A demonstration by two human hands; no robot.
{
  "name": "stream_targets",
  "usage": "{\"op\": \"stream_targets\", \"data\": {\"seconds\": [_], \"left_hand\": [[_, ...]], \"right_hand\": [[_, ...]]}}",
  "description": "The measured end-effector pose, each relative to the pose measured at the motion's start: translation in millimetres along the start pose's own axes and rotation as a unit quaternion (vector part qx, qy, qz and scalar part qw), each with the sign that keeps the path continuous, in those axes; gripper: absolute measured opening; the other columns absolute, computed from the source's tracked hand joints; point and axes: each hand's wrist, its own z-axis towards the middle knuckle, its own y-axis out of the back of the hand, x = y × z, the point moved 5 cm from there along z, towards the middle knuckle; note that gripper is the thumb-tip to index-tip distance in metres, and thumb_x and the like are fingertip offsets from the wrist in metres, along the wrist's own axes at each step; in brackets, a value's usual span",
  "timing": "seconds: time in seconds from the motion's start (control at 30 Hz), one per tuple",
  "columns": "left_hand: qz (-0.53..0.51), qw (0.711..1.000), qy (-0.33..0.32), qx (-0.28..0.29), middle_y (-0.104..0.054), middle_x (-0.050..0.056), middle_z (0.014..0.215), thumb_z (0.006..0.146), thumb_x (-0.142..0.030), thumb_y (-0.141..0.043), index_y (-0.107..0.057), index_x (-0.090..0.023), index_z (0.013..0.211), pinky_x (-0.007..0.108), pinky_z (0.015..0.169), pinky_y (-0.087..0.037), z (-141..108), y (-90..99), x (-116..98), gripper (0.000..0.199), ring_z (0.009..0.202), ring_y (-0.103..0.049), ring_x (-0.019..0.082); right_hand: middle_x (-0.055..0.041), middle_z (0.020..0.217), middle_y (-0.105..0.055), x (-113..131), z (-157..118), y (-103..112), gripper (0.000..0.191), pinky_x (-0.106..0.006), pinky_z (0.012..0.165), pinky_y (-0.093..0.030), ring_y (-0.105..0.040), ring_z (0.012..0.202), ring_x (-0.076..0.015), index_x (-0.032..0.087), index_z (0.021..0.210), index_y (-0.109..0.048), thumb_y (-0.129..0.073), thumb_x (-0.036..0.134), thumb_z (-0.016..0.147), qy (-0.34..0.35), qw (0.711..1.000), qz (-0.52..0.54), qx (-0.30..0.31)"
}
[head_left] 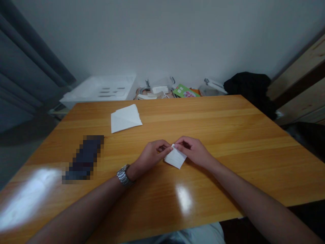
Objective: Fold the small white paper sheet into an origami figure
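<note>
Paper [176, 158] right of a likely phone [85, 158].

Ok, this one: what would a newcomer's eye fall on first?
Probably the small white paper pinched at its upper edge by the left hand and right hand, bright against the wooden table. Next, perhaps, the pixelated dark patch on the table's left side, then the larger white paper lying farther back.

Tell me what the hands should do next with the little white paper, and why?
Maybe the right hand could slide its thumb down the small, white, four-cornered piece of paper to smooth it, because both thumbs are up near its top corner, the left hand can steady it, and its bottom corner sticks out free.
</note>
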Motion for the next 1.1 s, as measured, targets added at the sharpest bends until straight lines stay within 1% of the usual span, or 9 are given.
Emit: {"op": "stream_targets", "data": {"seconds": [0.1,0.2,0.3,0.5,0.63,0.73,0.87,0.97,1.1], "left_hand": [[-0.015,1.0,0.013,-0.01,-0.073,0.002,0.082,0.093,-0.037,-0.066,-0.073,-0.016,0.088,0.02,0.066,-0.049,1,0.2,3,0.022,0.074,-0.066,0.013],[-0.033,0.999,0.021,-0.005,-0.074,0.002,0.084,0.093,-0.036,-0.066,-0.072,-0.016,0.09,0.021,0.066,-0.05,1,-0.3,5,0.021,0.074,-0.067,0.013],[-0.023,1.0,0.015,-0.003,-0.073,0.002,0.084,0.094,-0.034,-0.064,-0.072,-0.016,0.091,0.021,0.066,-0.05,1,0.3,5,0.02,0.075,-0.066,0.013],[0.016,1.0,0.003,-0.018,-0.071,0.001,0.082,0.096,-0.035,-0.062,-0.07,-0.017,0.088,0.021,0.065,-0.048,3,5.5,1,0.021,0.074,-0.064,0.013],[0.012,1.0,0.009,-0.018,-0.072,0.0,0.082,0.096,-0.034,-0.063,-0.07,-0.017,0.089,0.021,0.065,-0.048,4,5.3,2,0.02,0.074,-0.065,0.013],[0.015,1.0,0.0,-0.023,-0.071,0.0,0.082,0.095,-0.032,-0.063,-0.069,-0.017,0.089,0.021,0.066,-0.048,4,4.8,4,0.017,0.074,-0.065,0.012],[0.03,0.999,-0.017,-0.022,-0.071,0.001,0.084,0.094,-0.032,-0.065,-0.07,-0.018,0.088,0.022,0.07,-0.049,2,4.7,3,0.017,0.077,-0.065,0.013],[0.028,0.999,-0.018,-0.016,-0.072,0.001,0.084,0.094,-0.034,-0.065,-0.07,-0.018,0.089,0.022,0.07,-0.05,2,4.3,2,0.017,0.077,-0.065,0.013],[0.03,0.999,-0.017,-0.026,-0.072,0.001,0.085,0.094,-0.033,-0.065,-0.07,-0.018,0.09,0.022,0.071,-0.051,2,4.7,1,0.016,0.078,-0.066,0.013]], "right_hand": [[-0.0026,0.082,-0.069,-1,1,4,0.019,-0.027,0.067,-0.046,-0.062,0.075,-0.0157,0.019,0.089,-0.069,-0.062,0.036,0.094,0.006,0.999,-0.008,-0.032],[-0.0026,0.082,-0.069,-6,1,8,0.019,-0.027,0.066,-0.046,-0.062,0.074,-0.0157,0.019,0.091,-0.068,-0.063,0.037,0.093,-0.004,0.998,0.003,-0.057],[-0.0027,0.082,-0.069,-9,2,8,0.02,-0.027,0.065,-0.045,-0.062,0.072,-0.0155,0.019,0.091,-0.068,-0.063,0.038,0.093,-0.007,0.998,0.02,-0.059],[-0.0026,0.081,-0.07,-8,2,8,0.019,-0.027,0.065,-0.046,-0.062,0.072,-0.0151,0.019,0.091,-0.068,-0.062,0.037,0.093,0.001,0.997,0.026,-0.071],[-0.0024,0.081,-0.069,-7,3,8,0.02,-0.027,0.065,-0.045,-0.061,0.072,-0.0148,0.019,0.09,-0.067,-0.062,0.038,0.093,-0.001,0.997,0.024,-0.07],[-0.0021,0.081,-0.068,-8,3,8,0.021,-0.027,0.065,-0.045,-0.06,0.071,-0.0147,0.019,0.09,-0.066,-0.062,0.039,0.093,-0.003,0.997,0.028,-0.066],[-0.0022,0.08,-0.068,-11,3,3,0.024,-0.027,0.063,-0.044,-0.06,0.07,-0.0149,0.019,0.09,-0.067,-0.066,0.042,0.09,-0.031,0.998,0.054,-0.025],[-0.0019,0.077,-0.067,-9,2,0,0.026,-0.027,0.062,-0.044,-0.059,0.069,-0.0151,0.018,0.087,-0.069,-0.068,0.044,0.089,-0.04,0.998,0.046,-0.004],[-0.001,0.075,-0.064,-8,2,1,0.026,-0.026,0.063,-0.042,-0.056,0.068,-0.0142,0.018,0.084,-0.068,-0.065,0.042,0.091,-0.023,0.999,0.026,-0.015]]}}
